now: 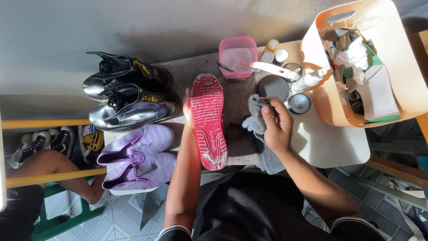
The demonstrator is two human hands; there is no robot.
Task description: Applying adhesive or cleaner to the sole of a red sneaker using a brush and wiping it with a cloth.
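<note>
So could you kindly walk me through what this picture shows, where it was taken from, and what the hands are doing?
There is no machine here: the one picture comes from a camera worn on a person's head, looking straight down at their own two bare hands over a small table.

The left hand steadies a shoe turned sole-up, its red sole facing the camera. The right hand grips a grey cloth just beside it.

To the left sit a pair of black boots and a pair of purple striped slip-ons. Behind the shoe are a pink tub with a white-handled brush resting across it, a few small jars and round tins, and a spray bottle. At the right, a beige caddy holds cloths and other supplies. Another person's leg shows at the lower left.
</note>
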